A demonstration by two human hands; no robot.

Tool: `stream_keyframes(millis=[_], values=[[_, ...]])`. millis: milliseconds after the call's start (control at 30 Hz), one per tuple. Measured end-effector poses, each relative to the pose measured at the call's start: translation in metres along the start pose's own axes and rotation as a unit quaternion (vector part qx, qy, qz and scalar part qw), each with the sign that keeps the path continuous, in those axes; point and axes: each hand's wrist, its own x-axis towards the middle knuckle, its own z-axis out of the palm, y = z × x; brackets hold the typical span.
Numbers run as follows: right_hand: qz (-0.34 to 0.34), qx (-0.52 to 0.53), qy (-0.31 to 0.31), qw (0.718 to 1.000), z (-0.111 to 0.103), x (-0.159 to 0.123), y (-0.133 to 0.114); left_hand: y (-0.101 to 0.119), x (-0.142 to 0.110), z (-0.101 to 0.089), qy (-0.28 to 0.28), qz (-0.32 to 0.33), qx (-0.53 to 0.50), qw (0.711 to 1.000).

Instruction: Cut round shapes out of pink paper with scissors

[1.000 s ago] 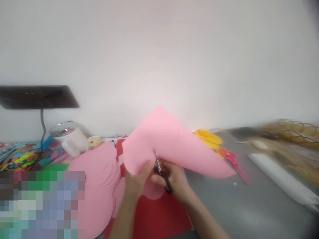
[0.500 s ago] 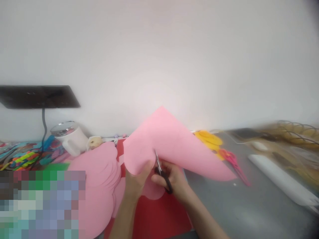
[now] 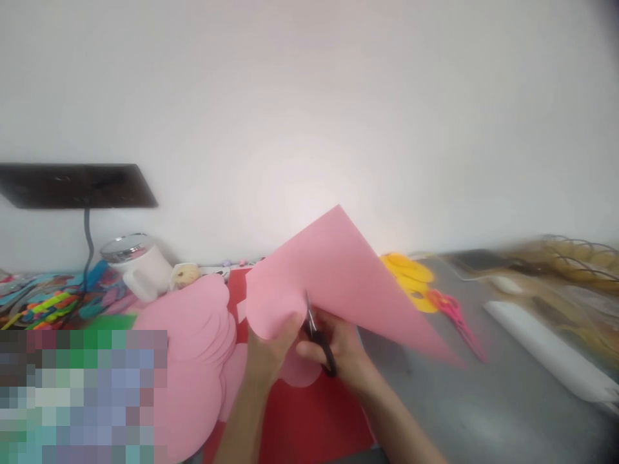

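Observation:
My left hand [image 3: 267, 354] pinches the near rounded edge of a large pink paper sheet [image 3: 338, 280], holding it up above the table. My right hand [image 3: 341, 351] grips black-handled scissors [image 3: 316, 335], whose blades bite into the sheet's lower edge just right of my left thumb. Below my hands a red sheet [image 3: 300, 419] lies flat with a small pink cut-out [image 3: 300, 372] on it. A stack of rounded pink cut-outs [image 3: 193, 348] lies to the left.
A white mug [image 3: 138, 264] and colourful craft pieces [image 3: 48, 303] stand at back left. Yellow paper shapes [image 3: 409, 274] and pink scissors [image 3: 457, 322] lie on the grey table [image 3: 483, 412] to the right, beside a white roll [image 3: 546, 351] and a wire basket [image 3: 580, 254].
The pink sheet has swung a little to the right and its far corner has risen; my hands and the scissors have shifted slightly right with it.

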Motion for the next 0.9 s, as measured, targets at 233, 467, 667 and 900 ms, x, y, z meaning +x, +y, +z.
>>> stream_keyframes(millis=[233, 467, 667, 900], values=[[0.007, -0.021, 0.009, 1.000, 0.0010, -0.0006, -0.0032, 0.0033, -0.0012, 0.0018, -0.018, 0.001, -0.011, 1.000], [0.015, -0.025, 0.017, 0.999, -0.0001, -0.0013, -0.0010, 0.0038, -0.0020, 0.0030, -0.014, 0.000, -0.007, 1.000], [0.010, -0.027, 0.020, 0.999, -0.0008, -0.0021, -0.0009, 0.0023, -0.0007, 0.0012, -0.026, 0.005, -0.013, 1.000], [0.023, -0.030, 0.028, 0.999, -0.0001, -0.0026, -0.0023, 0.0014, 0.0006, -0.0001, -0.032, 0.004, -0.024, 0.999]])
